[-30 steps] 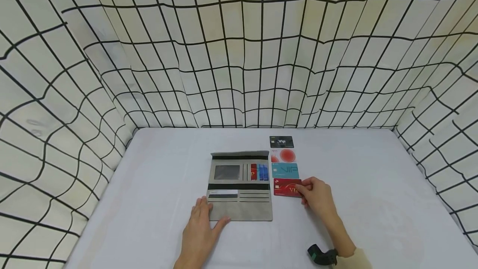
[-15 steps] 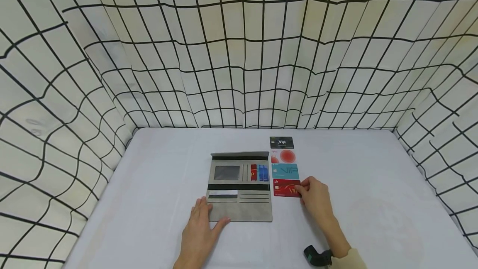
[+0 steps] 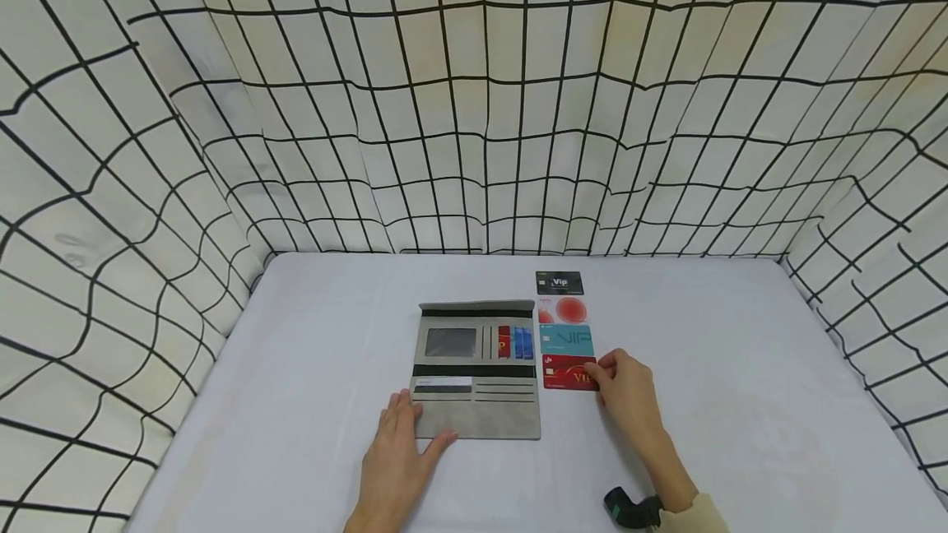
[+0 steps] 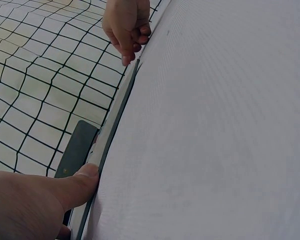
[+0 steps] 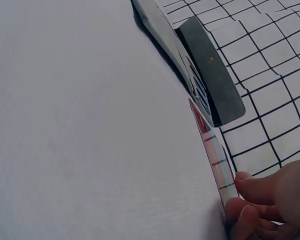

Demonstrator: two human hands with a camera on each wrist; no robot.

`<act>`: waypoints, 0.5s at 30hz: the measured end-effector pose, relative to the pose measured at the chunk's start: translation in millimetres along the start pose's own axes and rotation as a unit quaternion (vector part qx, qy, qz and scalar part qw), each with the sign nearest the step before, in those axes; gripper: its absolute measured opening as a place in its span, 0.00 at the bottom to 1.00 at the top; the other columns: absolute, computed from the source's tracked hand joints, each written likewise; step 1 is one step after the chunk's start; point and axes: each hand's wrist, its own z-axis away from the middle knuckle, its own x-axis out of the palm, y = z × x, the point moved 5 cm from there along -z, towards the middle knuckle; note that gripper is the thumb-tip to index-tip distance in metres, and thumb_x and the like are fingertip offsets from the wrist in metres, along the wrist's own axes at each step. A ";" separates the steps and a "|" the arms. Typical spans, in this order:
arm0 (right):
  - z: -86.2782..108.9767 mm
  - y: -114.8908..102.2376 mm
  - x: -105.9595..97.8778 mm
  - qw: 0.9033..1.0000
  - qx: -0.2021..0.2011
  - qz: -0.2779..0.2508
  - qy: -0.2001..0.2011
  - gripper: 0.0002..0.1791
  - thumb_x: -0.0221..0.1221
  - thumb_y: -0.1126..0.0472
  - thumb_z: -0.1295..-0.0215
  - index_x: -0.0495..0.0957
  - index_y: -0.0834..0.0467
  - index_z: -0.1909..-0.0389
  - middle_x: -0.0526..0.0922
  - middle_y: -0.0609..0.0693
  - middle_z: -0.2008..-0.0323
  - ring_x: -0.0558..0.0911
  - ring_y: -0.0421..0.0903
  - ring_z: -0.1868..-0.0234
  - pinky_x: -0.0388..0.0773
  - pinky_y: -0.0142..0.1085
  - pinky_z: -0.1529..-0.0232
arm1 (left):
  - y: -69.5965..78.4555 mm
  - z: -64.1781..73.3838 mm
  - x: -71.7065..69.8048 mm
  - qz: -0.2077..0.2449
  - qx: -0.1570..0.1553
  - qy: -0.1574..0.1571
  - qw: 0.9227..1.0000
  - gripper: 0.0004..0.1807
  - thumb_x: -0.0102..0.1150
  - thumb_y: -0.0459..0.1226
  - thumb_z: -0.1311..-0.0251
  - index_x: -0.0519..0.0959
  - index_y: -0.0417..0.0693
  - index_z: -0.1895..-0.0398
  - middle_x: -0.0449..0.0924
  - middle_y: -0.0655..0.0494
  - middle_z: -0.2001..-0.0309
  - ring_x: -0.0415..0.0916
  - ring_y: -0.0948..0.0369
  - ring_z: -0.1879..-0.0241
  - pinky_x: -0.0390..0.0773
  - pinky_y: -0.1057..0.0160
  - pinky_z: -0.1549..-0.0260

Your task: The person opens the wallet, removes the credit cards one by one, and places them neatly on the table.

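A grey wallet (image 3: 477,419) lies unfolded on the white table, with cards in some slots. My left hand (image 3: 391,455) rests at its lower left corner, fingers along the left side and thumb at the bottom edge; the left wrist view shows that thumb (image 4: 82,187) against the wallet's rim. To the wallet's right, my right hand (image 3: 628,393) pinches the right end of a red VIP card (image 3: 564,372). Seen edge-on in the right wrist view, the card (image 5: 201,120) lies low at the table, between thumb and curled fingers.
Above the red card, a teal card (image 3: 566,340), a white card with a red circle (image 3: 570,309) and a black card (image 3: 559,283) form a column. Black-lined white cloth (image 3: 481,130) hangs behind the table. A black device (image 3: 629,508) sits on the right wrist.
My right hand and wrist have shifted slightly left, with the red card still at the fingertips. The left hand and the wallet have stayed in place.
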 end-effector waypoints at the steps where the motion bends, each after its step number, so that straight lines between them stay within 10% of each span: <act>1: 0.4 -0.4 0.2 1.000 0.001 -0.004 0.001 0.14 0.64 0.56 0.32 0.77 0.64 0.58 0.80 0.52 0.76 0.76 0.42 0.81 0.75 0.28 0.77 | -0.1 0.1 0.1 0.000 0.000 0.000 1.000 0.37 0.71 0.53 0.45 0.75 0.34 0.42 0.66 0.32 0.29 0.63 0.37 0.28 0.69 0.37 0.34; 15: 4.0 -21.3 6.4 0.998 -0.053 0.000 0.036 0.13 0.65 0.58 0.34 0.79 0.63 0.56 0.81 0.52 0.73 0.77 0.43 0.72 0.74 0.23 0.73 | -0.3 0.0 1.0 -0.001 -0.002 -0.002 1.000 0.38 0.72 0.53 0.46 0.75 0.34 0.42 0.66 0.32 0.30 0.63 0.37 0.29 0.70 0.37 0.35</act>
